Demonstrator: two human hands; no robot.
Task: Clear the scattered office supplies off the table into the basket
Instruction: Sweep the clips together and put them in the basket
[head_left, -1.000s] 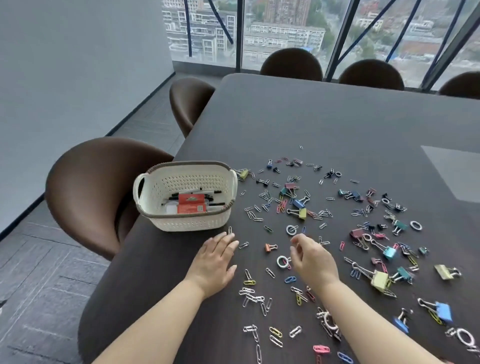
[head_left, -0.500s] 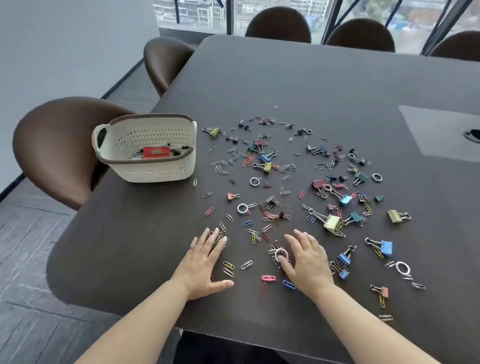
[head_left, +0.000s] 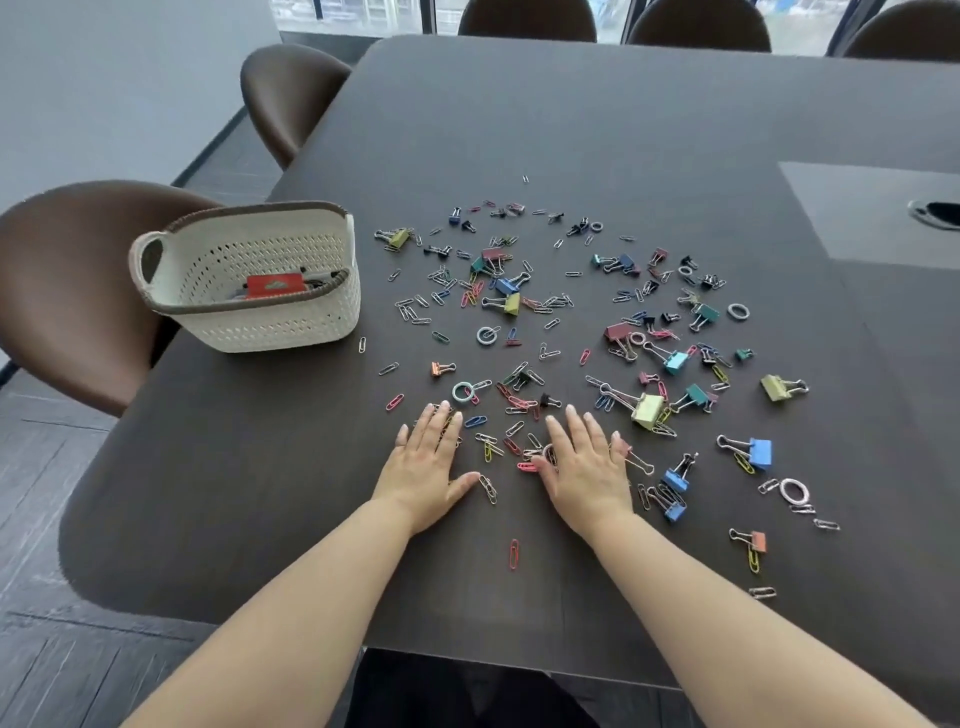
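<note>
Both hands lie flat with straight fingers and grasp nothing. The left hand (head_left: 423, 462) and the right hand (head_left: 587, 467) press on small coloured wire paper clips (head_left: 475, 421) on the dark brown table (head_left: 234, 493). The clips lie spread to the right of the white perforated plastic basket (head_left: 280, 322). It seems best to sweep them into one heap and then scoop them up.

Left hand (head_left: 423, 470): palm down, laid flat, fingers (head_left: 440, 423) straight and close together, pointing away from the body, thumb spread out toward the right. Right hand (head_left: 587, 470): palm down, laid flat, fingers straight and slightly fanned, thumb angled toward the left. Hands side by side, apart, roughly level. Forearms: both bare, extended forward from the lower edge of view, converging slightly.
</note>
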